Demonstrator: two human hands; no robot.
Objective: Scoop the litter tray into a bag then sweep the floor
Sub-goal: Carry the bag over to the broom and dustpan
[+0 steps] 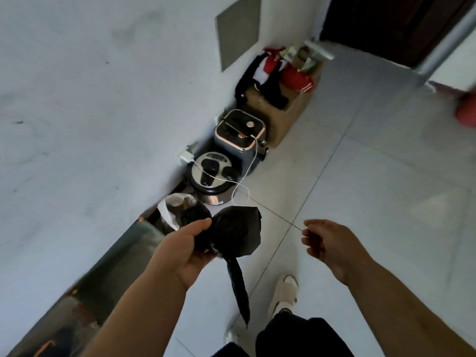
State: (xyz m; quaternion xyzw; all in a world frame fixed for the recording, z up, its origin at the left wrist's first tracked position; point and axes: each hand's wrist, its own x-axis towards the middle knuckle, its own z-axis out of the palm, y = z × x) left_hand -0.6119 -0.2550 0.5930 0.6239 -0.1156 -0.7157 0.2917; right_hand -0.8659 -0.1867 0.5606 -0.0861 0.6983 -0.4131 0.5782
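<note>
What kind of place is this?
Probably a hallway in a home: tiled floor, a round cooker and a cardboard box of clothes against the white wall, a dark door beyond.

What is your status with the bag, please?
Left hand grips black bag, tail hanging. Right hand loosely curled, holding nothing. Lined bin ahead by wall.

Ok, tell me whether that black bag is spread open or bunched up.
Bunched up. The black bag is a crumpled wad gripped in the left hand, one twisted tail hanging below; no open mouth shows.
</note>
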